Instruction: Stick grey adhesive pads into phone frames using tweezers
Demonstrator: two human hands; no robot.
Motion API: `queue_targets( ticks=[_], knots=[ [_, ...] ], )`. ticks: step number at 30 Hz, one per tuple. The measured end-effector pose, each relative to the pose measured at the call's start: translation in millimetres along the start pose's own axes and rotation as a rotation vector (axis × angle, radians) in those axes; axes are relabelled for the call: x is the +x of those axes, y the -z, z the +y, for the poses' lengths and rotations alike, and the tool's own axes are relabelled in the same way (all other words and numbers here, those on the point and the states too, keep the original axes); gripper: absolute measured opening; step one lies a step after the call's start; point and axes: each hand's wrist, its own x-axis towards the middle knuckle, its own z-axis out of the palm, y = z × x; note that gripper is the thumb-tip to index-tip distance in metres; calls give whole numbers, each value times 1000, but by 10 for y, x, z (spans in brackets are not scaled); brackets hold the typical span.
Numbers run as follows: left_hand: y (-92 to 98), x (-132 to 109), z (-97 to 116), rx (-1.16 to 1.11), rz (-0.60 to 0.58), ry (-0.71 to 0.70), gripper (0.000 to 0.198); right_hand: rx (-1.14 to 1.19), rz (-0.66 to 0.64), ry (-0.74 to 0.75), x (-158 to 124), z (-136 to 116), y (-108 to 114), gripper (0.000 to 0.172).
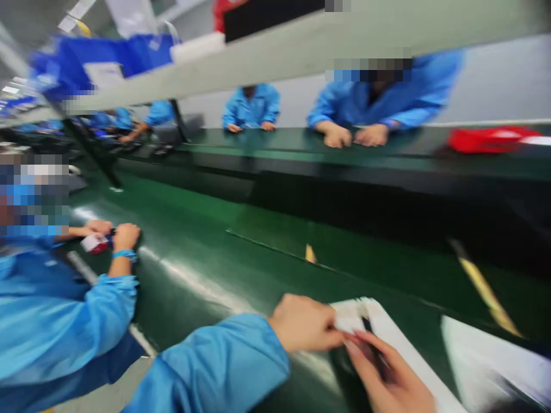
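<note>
Nearest the camera, the right hand (396, 373) reaches over a green tabletop (193, 269). A pale shelf (275, 66) crosses above it, carrying a blue bin (112, 57), and a dark bench (284, 137) runs along the far side against a light wall.

Two white sheets (391, 321) lie at the lower right, one under the hands and one beyond it. Two yellowish strips (486, 293) show, one long, one short, and one red item (491, 140) sits on the far bench. Two co-workers (252, 106) face this way from there, one neighbour (55, 310) sits at the left, and others behind are too blurred to count.

The left hand (303, 324), in a blue sleeve (219, 361), is curled, thumb and forefinger drawn together, meeting the right fingertips. The right thumb and forefinger reach forward beside a thin dark piece (367, 322) over the nearer sheet; blur hides whether either hand pinches it.
</note>
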Motion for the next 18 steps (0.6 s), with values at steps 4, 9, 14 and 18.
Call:
queue_targets(
  ticks=[4, 9, 14, 18],
  knots=[
    [-87, 5, 6, 4, 75, -14, 24, 125, -37, -97, -145, 64, 32, 35],
    [-25, -36, -22, -17, 91, -13, 20, 180, -87, -123, -173, 6, -12, 25],
    [-70, -49, -49, -84, 138, -12, 13, 269, -64, -173, -220, -56, 18, 26],
    [-113, -33, -103, -186, 212, 38, 20, 282, 13, -184, -240, -110, 19, 25]
  ],
)
